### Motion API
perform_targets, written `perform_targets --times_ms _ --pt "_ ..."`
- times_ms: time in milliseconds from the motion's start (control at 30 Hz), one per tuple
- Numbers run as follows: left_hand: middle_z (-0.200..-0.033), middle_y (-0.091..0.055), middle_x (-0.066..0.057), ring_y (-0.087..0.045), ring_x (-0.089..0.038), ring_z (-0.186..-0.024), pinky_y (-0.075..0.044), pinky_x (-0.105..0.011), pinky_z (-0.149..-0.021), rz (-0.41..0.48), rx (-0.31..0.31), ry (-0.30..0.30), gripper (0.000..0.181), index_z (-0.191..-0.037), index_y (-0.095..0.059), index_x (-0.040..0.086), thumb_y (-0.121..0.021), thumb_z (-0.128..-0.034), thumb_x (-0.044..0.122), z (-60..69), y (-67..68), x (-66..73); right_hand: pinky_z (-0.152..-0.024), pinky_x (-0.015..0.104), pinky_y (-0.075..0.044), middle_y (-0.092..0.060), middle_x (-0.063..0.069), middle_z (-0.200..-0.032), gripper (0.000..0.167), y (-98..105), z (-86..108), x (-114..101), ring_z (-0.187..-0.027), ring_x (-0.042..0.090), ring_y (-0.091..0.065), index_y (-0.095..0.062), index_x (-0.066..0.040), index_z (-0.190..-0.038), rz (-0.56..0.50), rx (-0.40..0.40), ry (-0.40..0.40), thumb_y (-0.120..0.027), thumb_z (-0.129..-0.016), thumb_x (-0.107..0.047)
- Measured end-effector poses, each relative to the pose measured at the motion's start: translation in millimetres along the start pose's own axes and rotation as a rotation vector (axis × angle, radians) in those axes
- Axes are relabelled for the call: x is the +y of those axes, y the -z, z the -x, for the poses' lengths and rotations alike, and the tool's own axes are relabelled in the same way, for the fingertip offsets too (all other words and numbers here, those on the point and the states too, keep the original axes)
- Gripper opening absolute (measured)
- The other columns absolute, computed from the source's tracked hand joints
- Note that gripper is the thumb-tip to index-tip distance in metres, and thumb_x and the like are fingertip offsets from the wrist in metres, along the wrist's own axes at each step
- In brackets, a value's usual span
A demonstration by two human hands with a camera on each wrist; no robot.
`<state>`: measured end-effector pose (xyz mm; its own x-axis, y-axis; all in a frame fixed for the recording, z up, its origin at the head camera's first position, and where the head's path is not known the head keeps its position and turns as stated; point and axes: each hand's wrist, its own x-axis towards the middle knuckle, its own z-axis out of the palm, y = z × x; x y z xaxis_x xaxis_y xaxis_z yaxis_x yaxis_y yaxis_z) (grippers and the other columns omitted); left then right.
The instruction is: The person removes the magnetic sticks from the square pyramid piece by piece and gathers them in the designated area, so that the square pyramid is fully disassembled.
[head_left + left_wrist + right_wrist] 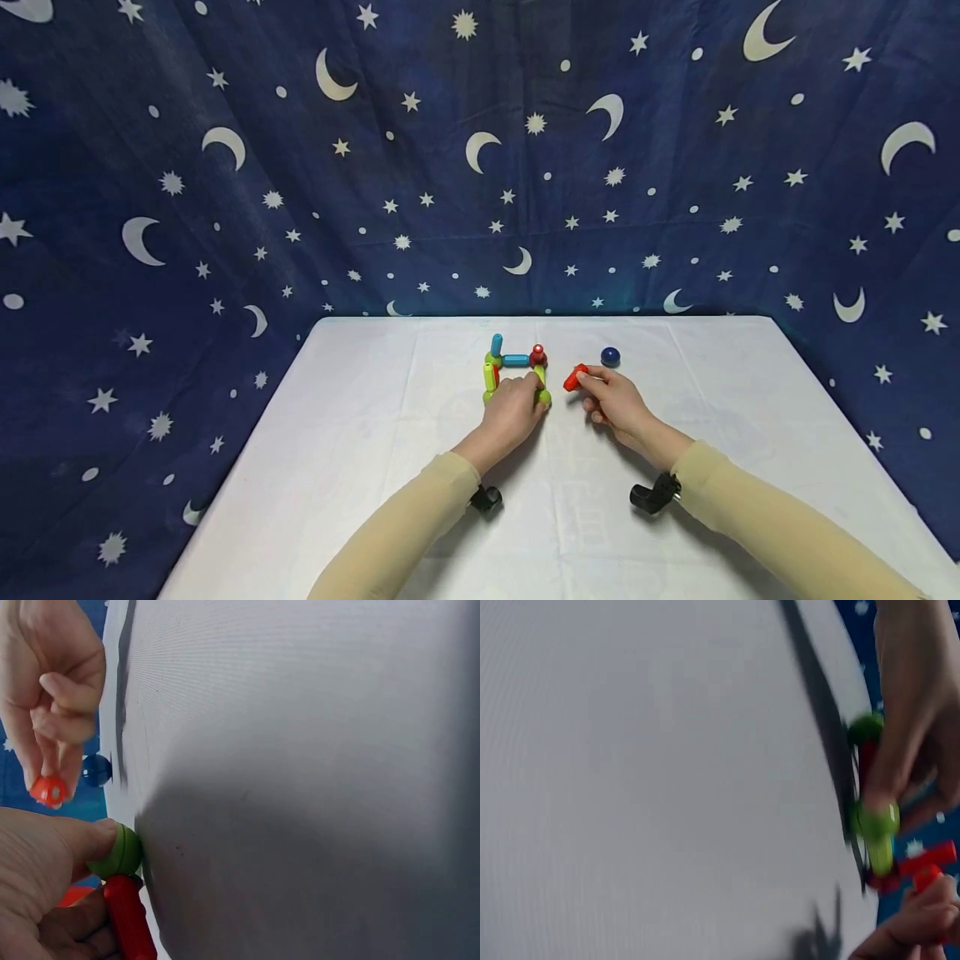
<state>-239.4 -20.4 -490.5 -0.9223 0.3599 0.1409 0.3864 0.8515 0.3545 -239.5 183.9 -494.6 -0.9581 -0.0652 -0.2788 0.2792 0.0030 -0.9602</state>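
A square of magnetic building rods and balls lies on the white table, with a blue rod (pixel 515 361) along its far side. Another blue rod (pixel 497 345) stands upright at the far left corner, and a short red piece rises at the far right one. My left hand (pixel 510 412) grips the near right corner, its thumb on a green ball (pixel 126 853) beside a red rod (pixel 129 919); its palm hides part of the near side. Just right of the square, my right hand (pixel 618 406) pinches a separate red rod (pixel 574 378) between thumb and fingers.
A dark blue ball (pixel 610 357) sits on the table (pixel 720 392) just beyond my right hand. Behind the table's far edge hangs a dark blue cloth (pixel 435 167) with moons and stars. Each wrist carries a small black camera mount.
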Motion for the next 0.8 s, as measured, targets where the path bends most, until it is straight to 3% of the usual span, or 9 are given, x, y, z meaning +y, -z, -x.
perform_targets --times_ms 167,267,367,500,800 --pt "-0.083 -0.062 0.004 -0.057 -0.017 -0.081 -0.046 -0.029 -0.070 0.017 -0.019 0.009 0.021 -0.110 -0.062 0.015 -0.075 -0.0959 0.024 0.4 1.3 0.8 -0.054 0.024 -0.044 -0.064 0.010 -0.105 0.053 35.1 -0.8 -7.5 -0.065 0.012 -0.055 -0.047 0.002 -0.146 0.247 -0.014 0.026 -0.060 -0.105 -0.029" --pt "-0.087 -0.065 0.003 -0.058 -0.018 -0.083 -0.048 -0.030 -0.073 0.026 -0.028 0.004 0.020 -0.110 -0.063 0.015 -0.074 -0.0960 0.023 1.0 2.0 0.6 -0.055 0.028 -0.046 -0.064 0.011 -0.097 0.048 55.9 -0.3 -9.2 -0.066 0.016 -0.056 -0.053 0.003 -0.141 0.451 -0.014 0.045 -0.060 -0.105 -0.028" --pt "-0.090 -0.067 0.002 -0.059 -0.018 -0.084 -0.048 -0.030 -0.073 0.025 -0.034 -0.008 0.021 -0.112 -0.064 0.015 -0.075 -0.0956 0.023 1.6 2.8 -0.1 -0.054 0.031 -0.046 -0.063 0.010 -0.090 0.040 71.1 2.5 -10.9 -0.066 0.018 -0.056 -0.058 0.003 -0.133 0.590 -0.029 0.051 -0.061 -0.105 -0.026" --pt "-0.093 -0.069 0.002 -0.059 -0.018 -0.085 -0.048 -0.030 -0.073 0.022 -0.044 -0.025 0.022 -0.113 -0.065 0.015 -0.075 -0.0952 0.023 2.3 2.7 -1.8 -0.054 0.032 -0.045 -0.063 0.009 -0.090 0.035 78.6 6.8 -12.8 -0.068 0.020 -0.055 -0.060 0.003 -0.126 0.655 -0.052 0.046 -0.060 -0.104 -0.024" --pt "-0.097 -0.070 0.002 -0.060 -0.016 -0.088 -0.048 -0.028 -0.074 0.001 -0.070 -0.081 0.023 -0.117 -0.065 0.015 -0.073 -0.0968 0.023 5.5 3.6 -7.8 -0.057 0.034 -0.049 -0.063 0.007 -0.083 0.034 69.4 2.7 -6.7 -0.068 0.021 -0.055 -0.063 0.003 -0.120 0.682 -0.025 0.048 -0.065 -0.102 -0.025"
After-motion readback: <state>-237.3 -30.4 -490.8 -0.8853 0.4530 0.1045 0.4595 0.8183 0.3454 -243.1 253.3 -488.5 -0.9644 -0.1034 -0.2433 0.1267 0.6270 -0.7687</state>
